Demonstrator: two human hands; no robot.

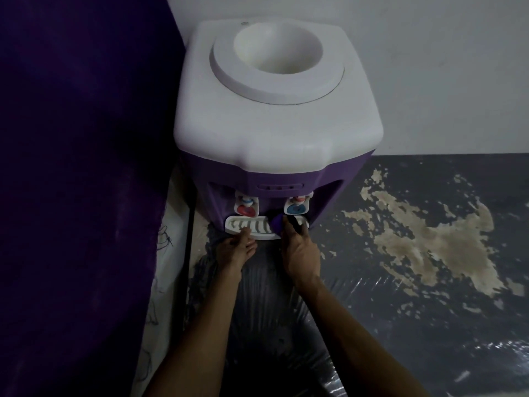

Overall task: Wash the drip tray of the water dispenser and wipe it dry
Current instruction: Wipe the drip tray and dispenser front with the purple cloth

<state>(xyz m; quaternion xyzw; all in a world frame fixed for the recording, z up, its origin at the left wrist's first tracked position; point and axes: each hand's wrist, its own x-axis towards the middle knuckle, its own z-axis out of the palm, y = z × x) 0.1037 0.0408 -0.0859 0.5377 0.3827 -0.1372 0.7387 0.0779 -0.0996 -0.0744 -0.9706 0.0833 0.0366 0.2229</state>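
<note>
A white and purple water dispenser stands on the floor against the wall, with no bottle in its top opening. Its white slotted drip tray sits at the base under the two taps. My left hand holds the tray's front edge left of centre, thumb on top of the grille. My right hand reaches over the tray's right part, its fingers around a small purple cloth pressed on the grille. The right end of the tray is hidden by that hand.
A red tap and a blue tap hang just above the tray. A dark purple curtain fills the left side. The grey floor has worn, peeling patches, and a shiny plastic sheet lies under my forearms.
</note>
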